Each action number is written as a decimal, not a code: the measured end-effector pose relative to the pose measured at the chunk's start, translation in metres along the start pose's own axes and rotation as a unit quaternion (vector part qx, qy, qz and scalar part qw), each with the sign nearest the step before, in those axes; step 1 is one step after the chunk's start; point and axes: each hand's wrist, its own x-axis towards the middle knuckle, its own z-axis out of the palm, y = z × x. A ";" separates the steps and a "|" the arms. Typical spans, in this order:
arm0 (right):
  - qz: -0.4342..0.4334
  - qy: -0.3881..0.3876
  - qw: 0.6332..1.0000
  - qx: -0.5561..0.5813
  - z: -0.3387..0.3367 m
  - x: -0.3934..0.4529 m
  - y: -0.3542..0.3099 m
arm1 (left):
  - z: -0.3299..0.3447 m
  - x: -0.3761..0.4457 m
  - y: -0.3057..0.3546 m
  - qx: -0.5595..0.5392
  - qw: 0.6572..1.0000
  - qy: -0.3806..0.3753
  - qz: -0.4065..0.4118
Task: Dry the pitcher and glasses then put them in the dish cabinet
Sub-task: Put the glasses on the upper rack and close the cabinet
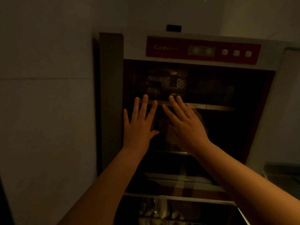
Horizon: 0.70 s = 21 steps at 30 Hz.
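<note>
The dish cabinet (203, 49) has a red control panel on top and a dark upper compartment below it. My left hand (139, 122) and my right hand (186, 122) are side by side in front of that compartment, fingers straight and spread, holding nothing. Faint reflections beside my right hand and forearm suggest a glass front; whether my palms touch it I cannot tell. Between my hands, on the middle rack, a pale glassy shape (168, 135) shows dimly. It is too dark to tell if this is the pitcher or a glass.
A perforated metal item (167, 82) and round dishes (214, 88) sit on the top rack. A grey upright panel (111, 95) borders the cabinet's left side, against a tiled wall (45, 95). The lower compartment (162, 211) holds several pale dishes. A counter edge (282, 172) is at right.
</note>
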 end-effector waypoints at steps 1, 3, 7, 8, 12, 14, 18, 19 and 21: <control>-0.002 -0.010 1.000 0.003 -0.002 -0.004 -0.001 | 0.009 -0.001 -0.001 -0.004 1.000 0.010 -0.004; -0.009 -0.036 0.999 0.015 -0.004 -0.018 -0.003 | 0.029 -0.002 0.000 0.008 1.000 0.028 -0.011; 0.038 -0.090 0.993 0.069 -0.010 -0.070 -0.003 | 0.059 -0.013 0.017 0.032 0.999 0.004 -0.035; 0.058 -0.102 0.989 0.087 -0.013 -0.088 0.001 | 0.065 -0.020 0.025 0.027 0.999 -0.013 -0.031; 0.109 -0.170 0.972 0.116 -0.033 -0.172 0.030 | 0.096 -0.058 0.067 0.002 0.995 -0.087 0.040; 0.140 -0.194 0.965 0.111 -0.045 -0.219 0.048 | 0.109 -0.079 0.092 -0.003 0.992 -0.104 0.065; 0.211 -0.273 0.932 0.113 -0.071 -0.312 0.074 | 0.120 -0.121 0.158 -0.065 0.984 -0.124 0.109; 0.218 -0.294 0.923 0.116 -0.078 -0.331 0.077 | 0.120 -0.133 0.178 -0.079 0.980 -0.127 0.132; 0.222 -0.340 0.906 0.117 -0.088 -0.367 0.077 | 0.123 -0.163 0.215 -0.108 0.967 -0.138 0.186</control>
